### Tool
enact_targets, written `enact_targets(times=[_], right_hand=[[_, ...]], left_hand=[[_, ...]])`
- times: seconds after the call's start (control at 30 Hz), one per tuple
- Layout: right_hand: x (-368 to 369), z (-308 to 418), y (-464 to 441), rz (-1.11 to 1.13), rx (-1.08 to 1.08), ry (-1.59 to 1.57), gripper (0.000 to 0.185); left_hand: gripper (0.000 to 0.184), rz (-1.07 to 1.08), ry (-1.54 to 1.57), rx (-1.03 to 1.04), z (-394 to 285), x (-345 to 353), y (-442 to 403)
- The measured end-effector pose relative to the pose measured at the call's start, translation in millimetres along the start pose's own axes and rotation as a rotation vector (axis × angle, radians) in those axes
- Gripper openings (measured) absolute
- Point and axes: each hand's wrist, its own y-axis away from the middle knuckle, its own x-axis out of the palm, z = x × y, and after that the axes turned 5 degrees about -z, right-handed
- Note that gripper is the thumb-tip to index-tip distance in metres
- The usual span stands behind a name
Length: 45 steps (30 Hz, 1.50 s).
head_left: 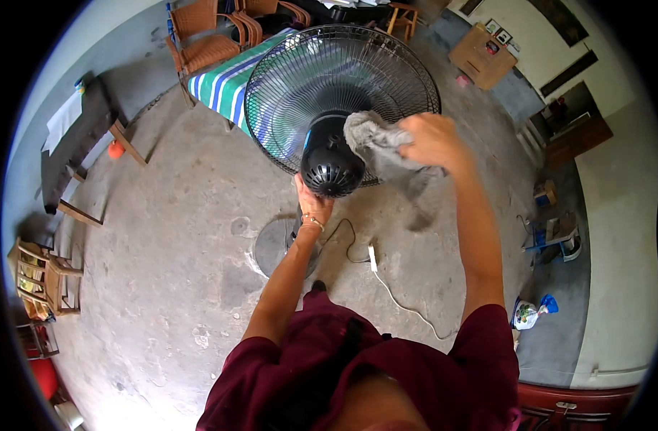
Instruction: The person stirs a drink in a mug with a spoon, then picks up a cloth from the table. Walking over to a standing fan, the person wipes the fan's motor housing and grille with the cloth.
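Observation:
A black standing fan [332, 165] faces away from me, its round wire cage beyond the motor housing. Beneath the back of that housing, my left hand [314, 204] is closed around the fan's neck; some of its fingers are hidden. On the right, my right hand [431, 141] is shut on a grey cloth [376, 136], slightly smeared by motion. One end of the cloth lies against the cage's rear beside the housing, while the rest hangs loose. The fan's round base [275, 248] stands on the floor, partly covered by my left forearm.
A dark cord runs from the fan to a white power strip [373, 258] on the concrete floor [178, 215]. Behind the fan stands a table with a striped cloth [225, 90], near wicker chairs [203, 50]. Benches line the left wall; a plastic bag [526, 314] sits at right.

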Motion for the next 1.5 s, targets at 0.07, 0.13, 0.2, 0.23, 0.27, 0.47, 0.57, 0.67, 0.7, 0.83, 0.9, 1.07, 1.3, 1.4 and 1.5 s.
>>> enact_targets(times=[0.07, 0.13, 0.2, 0.23, 0.27, 0.47, 0.57, 0.67, 0.7, 0.83, 0.9, 1.07, 1.3, 1.4, 1.5], right_hand=[[12.9, -26.4, 7.7, -0.539, -0.001, -0.215, 0.047], [17.8, -14.4, 9.1, -0.723, 0.023, -0.274, 0.048], [39.0, -1.1, -1.2, -0.901, -0.024, -0.418, 0.050], [53.1, 12.5, -6.8, -0.826, 0.012, -0.332, 0.051], [84.4, 25.5, -20.2, -0.789, 0.089, -0.199, 0.050], [73.4, -8.0, -0.7, -0.527, 0.034, -0.546, 0.049], [52.0, 1.0, 7.3, -0.929, -0.005, -0.540, 0.050], [45.0, 21.7, -2.8, -0.979, 0.161, -0.469, 0.052], [48.7, 27.7, -9.2, -0.984, 0.178, -0.470, 0.052], [71.7, 31.7, -26.6, -0.756, 0.018, -0.246, 0.052], [57.1, 14.8, -23.5, -0.916, 0.015, -0.407, 0.048], [12.0, -9.7, -34.7, -1.232, 0.126, -0.396, 0.052], [24.3, 7.9, -27.3, -0.733, 0.002, -0.303, 0.049], [1.5, -11.3, -26.8, -0.966, 0.045, -0.402, 0.049], [9.1, -30.2, -50.3, -1.138, 0.166, -0.261, 0.048]], left_hand=[[0.037, 0.005, -0.005, -0.020, -0.8, 0.2, 0.1], [0.036, 0.023, -0.016, -0.035, 0.1, -1.3, 1.3], [0.034, 0.015, -0.007, -0.008, 0.3, -1.3, 3.4], [0.034, 0.031, -0.005, -0.006, 0.6, -2.0, 4.0], [0.034, 0.067, -0.022, 0.043, 1.7, -3.6, 3.3], [0.038, 0.069, 0.023, -0.037, 24.6, 3.5, 13.3], [0.040, 0.051, 0.163, -0.119, 33.8, 8.8, 17.8], [0.043, 0.027, 0.075, -0.059, 20.4, 3.1, 12.6], [0.043, 0.041, 0.080, -0.054, 18.8, 2.8, 12.6], [0.052, 0.094, -0.046, 0.019, 19.3, -2.1, 8.5], [0.059, 0.078, -0.017, -0.011, 31.1, 1.4, 10.7], [0.066, 0.070, -0.006, -0.054, 47.8, 4.7, 17.3], [0.062, 0.079, -0.031, -0.039, 30.5, 1.3, 13.8], [0.057, 0.047, -0.019, -0.045, 42.2, 9.2, 14.7], [0.061, 0.017, -0.011, 0.017, 38.5, 5.4, 15.7]])
